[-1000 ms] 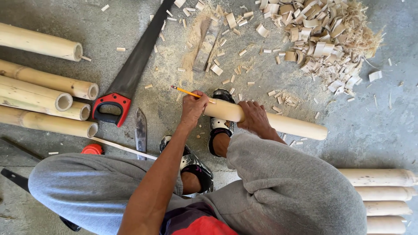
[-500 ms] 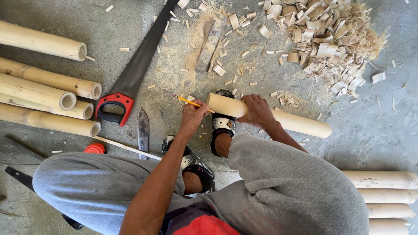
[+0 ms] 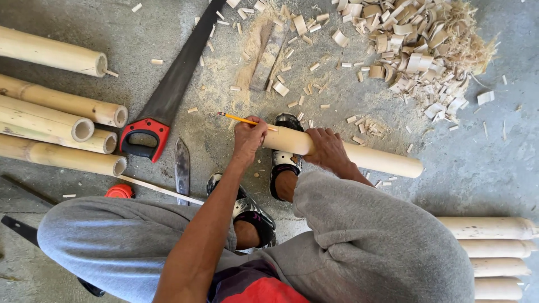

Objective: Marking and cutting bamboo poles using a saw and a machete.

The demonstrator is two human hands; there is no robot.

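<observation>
My left hand (image 3: 248,139) still pinches the yellow pencil (image 3: 241,119) at the pole's (image 3: 359,157) end, its tip now swung leftward; my right hand (image 3: 328,150) keeps gripping the pole.

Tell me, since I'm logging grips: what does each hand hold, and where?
Left hand holds a yellow pencil near its rear end; right hand grips the bamboo pole near its left end.

I can find no packages, labels, signs or screens on the concrete floor (image 3: 477,163) from my feed (nothing boxed, wrapped or tagged shows anywhere, from corner to corner or along any of its visible edges).
</observation>
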